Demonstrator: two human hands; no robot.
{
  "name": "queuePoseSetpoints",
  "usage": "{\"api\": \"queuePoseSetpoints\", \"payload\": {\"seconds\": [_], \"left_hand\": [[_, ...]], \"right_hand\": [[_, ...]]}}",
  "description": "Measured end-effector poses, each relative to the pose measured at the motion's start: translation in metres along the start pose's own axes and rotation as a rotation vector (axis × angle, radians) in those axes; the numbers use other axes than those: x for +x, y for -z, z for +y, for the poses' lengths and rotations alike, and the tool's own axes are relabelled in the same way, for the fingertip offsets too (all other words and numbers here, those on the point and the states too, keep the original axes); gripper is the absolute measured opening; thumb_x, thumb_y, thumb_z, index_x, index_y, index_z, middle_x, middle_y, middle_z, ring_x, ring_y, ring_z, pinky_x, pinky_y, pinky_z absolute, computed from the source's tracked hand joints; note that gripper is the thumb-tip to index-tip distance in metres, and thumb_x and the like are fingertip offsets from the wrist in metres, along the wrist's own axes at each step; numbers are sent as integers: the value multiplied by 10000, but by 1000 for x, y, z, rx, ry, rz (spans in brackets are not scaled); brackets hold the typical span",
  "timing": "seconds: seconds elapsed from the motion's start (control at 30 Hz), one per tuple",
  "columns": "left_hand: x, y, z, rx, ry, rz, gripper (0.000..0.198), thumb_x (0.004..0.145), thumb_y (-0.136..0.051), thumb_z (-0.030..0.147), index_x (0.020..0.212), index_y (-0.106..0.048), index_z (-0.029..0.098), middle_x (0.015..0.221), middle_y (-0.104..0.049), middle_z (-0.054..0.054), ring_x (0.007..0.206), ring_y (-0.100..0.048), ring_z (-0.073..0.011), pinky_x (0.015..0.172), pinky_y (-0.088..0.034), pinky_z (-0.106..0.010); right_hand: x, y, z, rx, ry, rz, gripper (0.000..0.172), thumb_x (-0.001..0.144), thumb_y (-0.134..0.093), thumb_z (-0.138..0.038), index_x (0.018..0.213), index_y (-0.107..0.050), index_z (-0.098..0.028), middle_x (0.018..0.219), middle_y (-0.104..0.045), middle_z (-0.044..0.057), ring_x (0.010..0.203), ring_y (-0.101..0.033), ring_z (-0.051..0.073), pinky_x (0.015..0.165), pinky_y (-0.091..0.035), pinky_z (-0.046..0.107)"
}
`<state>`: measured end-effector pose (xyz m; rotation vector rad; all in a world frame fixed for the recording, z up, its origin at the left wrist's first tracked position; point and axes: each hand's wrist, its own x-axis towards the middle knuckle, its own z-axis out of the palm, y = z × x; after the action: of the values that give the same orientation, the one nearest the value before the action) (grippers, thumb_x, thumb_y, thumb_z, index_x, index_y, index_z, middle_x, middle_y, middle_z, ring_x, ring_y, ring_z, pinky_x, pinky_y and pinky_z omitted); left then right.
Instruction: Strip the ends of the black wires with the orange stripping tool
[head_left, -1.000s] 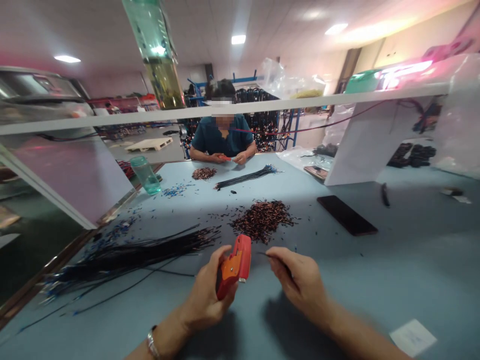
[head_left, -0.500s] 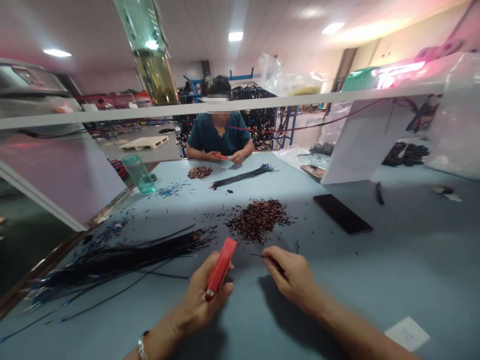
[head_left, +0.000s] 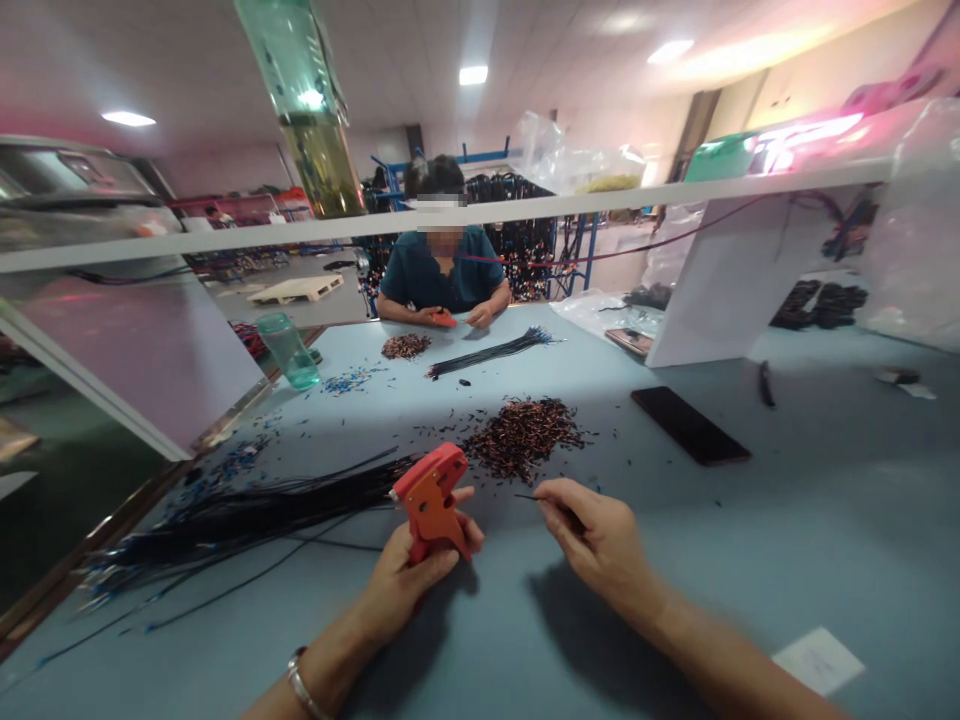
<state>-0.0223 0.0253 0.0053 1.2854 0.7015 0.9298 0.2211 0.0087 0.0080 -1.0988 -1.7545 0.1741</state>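
Left end of the desk [head_left: 750, 560]: bundle of black wires [head_left: 240, 520], lying flat. Behind it, a green cup [head_left: 289, 352], contents unclear. On the shelf [head_left: 480, 212] above, a tall bottle [head_left: 322, 150], its lower part holding yellowish liquid. Your left hand [head_left: 405, 585] grips a red-and-orange tool [head_left: 435, 505] above the desk, nose leftward. Beyond, just right, a loose heap of dark and coppery bits [head_left: 525, 437]. Your right hand [head_left: 600, 530] pinches a thin dark wire [head_left: 527, 497], apart from the tool. Farther right, a dark phone [head_left: 690, 425] lies flat.
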Motion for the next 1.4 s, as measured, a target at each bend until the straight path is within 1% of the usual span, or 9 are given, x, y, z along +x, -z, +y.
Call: {"api": "queuePoseSetpoints", "payload": {"seconds": [0.07, 0.13, 0.23, 0.3, 0.4, 0.5, 0.83, 1.2, 1.4], "left_hand": [[-3, -5, 0, -36, -34, -41, 522, 790, -730, 320, 1281, -594, 209, 904, -667, -49, 826, -605, -183, 821, -458, -339], [-7, -12, 0, -116, -9, -119, 524, 768, -731, 305, 1264, -608, 187, 851, -658, -46, 786, -617, -187, 818, -465, -365], [-12, -21, 0, -304, 116, -266, 517, 756, -687, 276, 1252, -610, 151, 798, -653, -54, 723, -643, -206, 796, -484, -422], [-13, -25, -2, -369, 187, -303, 510, 735, -671, 243, 1230, -618, 131, 788, -653, -60, 707, -646, -207, 767, -491, -416], [-11, -25, -5, -385, 239, -298, 517, 711, -673, 219, 1216, -622, 124, 789, -654, -67, 715, -643, -211, 712, -497, -382], [-9, -22, -6, -378, 245, -293, 525, 708, -690, 235, 1217, -622, 126, 781, -651, -66, 707, -638, -208, 677, -497, -360], [-9, -23, -3, -338, 242, -272, 500, 713, -712, 273, 1185, -634, 125, 781, -647, -61, 697, -632, -194, 709, -489, -365], [-8, -28, 3, -318, 244, -244, 482, 700, -740, 292, 1144, -662, 120, 769, -670, -68, 678, -634, -183, 668, -493, -318], [-9, -26, 3, -354, 296, -330, 488, 744, -699, 321, 1177, -647, 102, 842, -723, -126, 663, -669, -194, 646, -515, -321]], "right_hand": [[1, 2, -5, 27, 20, 45, 107, 916, -516, -167, 900, -618, -196, 664, -631, -15, 496, -530, 100, 495, -420, 197], [2, 4, -10, 52, 37, 72, 97, 919, -526, -166, 890, -613, -198, 655, -614, -21, 489, -516, 96, 488, -416, 196], [2, 8, -15, 71, 49, 108, 85, 920, -538, -158, 891, -608, -197, 637, -564, -35, 476, -480, 91, 471, -397, 198], [2, 10, -17, 79, 51, 133, 85, 919, -536, -152, 899, -606, -195, 643, -538, -36, 480, -467, 91, 466, -387, 201], [3, 12, -19, 87, 45, 129, 96, 921, -527, -149, 889, -606, -193, 650, -527, -32, 494, -462, 96, 473, -387, 207], [4, 12, -21, 105, 49, 79, 108, 919, -520, -148, 870, -603, -195, 638, -532, -32, 491, -463, 99, 473, -386, 212], [-1, 6, -21, 89, 62, -70, 131, 911, -500, -151, 832, -595, -193, 600, -552, -37, 469, -472, 97, 478, -387, 212], [5, 14, -27, 47, -2, 30, 139, 916, -503, -191, 814, -596, -206, 528, -499, -57, 413, -430, 91, 414, -367, 210], [6, 17, -26, 43, 18, 43, 135, 917, -508, -178, 825, -603, -204, 566, -522, -45, 442, -450, 92, 436, -381, 216]]}}
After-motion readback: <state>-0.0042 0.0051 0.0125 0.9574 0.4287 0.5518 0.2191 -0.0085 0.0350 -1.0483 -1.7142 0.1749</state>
